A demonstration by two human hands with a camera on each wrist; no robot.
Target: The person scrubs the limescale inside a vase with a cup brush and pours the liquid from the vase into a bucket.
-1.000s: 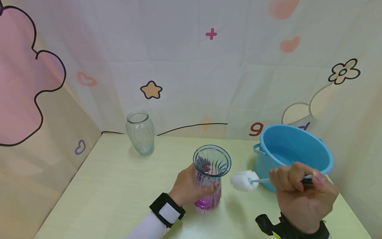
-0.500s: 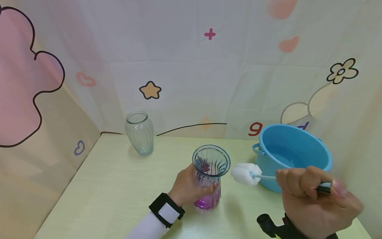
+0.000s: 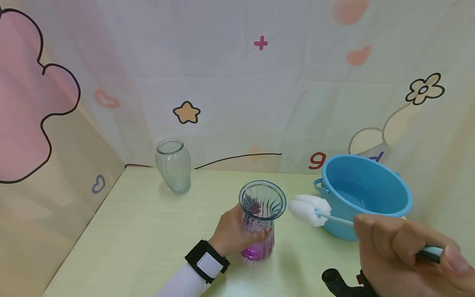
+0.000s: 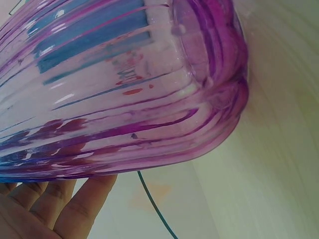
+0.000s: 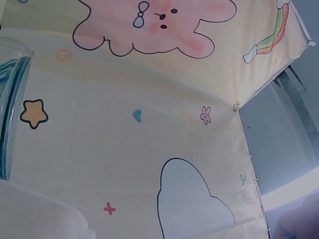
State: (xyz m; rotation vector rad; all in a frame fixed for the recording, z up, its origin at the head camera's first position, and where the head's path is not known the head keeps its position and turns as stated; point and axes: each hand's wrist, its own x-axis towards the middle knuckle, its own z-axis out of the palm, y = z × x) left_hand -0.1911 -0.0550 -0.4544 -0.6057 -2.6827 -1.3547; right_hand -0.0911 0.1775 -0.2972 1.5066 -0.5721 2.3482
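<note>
My left hand (image 3: 237,233) grips a ribbed glass vase (image 3: 264,229) around its body, the vase tinted blue at the rim and pink-purple at the base. In the left wrist view the fingers (image 4: 82,206) lie along the side of the purple glass (image 4: 124,124). My right hand (image 3: 412,251), at the lower right, holds a bottle brush by its handle. Its white sponge head (image 3: 309,210) points left, just right of the vase's rim and outside it. In the right wrist view the sponge shows (image 5: 40,211) at the lower left, below the vase's side (image 5: 12,114).
A blue bucket (image 3: 339,225) with a side handle stands at the right, partly behind the right hand and brush. A clear ribbed vase (image 3: 174,169) stands at the back left. The pale table (image 3: 130,231) meets a printed cloth backdrop (image 3: 222,82).
The right hand has moved right and closer to the camera with the brush. The sponge head has risen slightly and tilted. The left hand and vase have stayed in place.
</note>
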